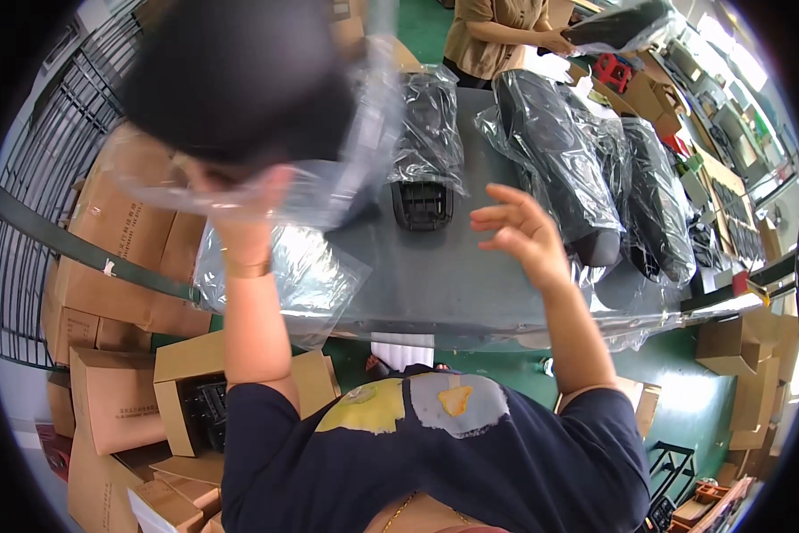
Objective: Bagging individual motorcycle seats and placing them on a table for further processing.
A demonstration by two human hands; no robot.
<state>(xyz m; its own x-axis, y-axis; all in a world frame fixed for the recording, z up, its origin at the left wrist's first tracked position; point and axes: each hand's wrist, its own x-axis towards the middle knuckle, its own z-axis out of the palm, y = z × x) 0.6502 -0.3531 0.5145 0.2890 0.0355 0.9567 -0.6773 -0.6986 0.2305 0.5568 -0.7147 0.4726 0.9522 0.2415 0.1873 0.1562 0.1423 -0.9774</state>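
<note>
My left hand is raised at the left, closed on the lower edge of a large black part. Clear plastic film hangs loosely around that part, and both are smeared by motion, so its kind is unclear. My fingers are partly hidden by the film. Over the table's right half, my right hand is held up with its fingers apart and nothing in it. Between my hands lies a black part in a clear bag, its ribbed plastic end sticking out toward me.
Long black bagged parts lie on the right of the grey table. Flat clear bags lie at its left front. Cardboard boxes crowd the left. Across the table, a person holds another bagged black part.
</note>
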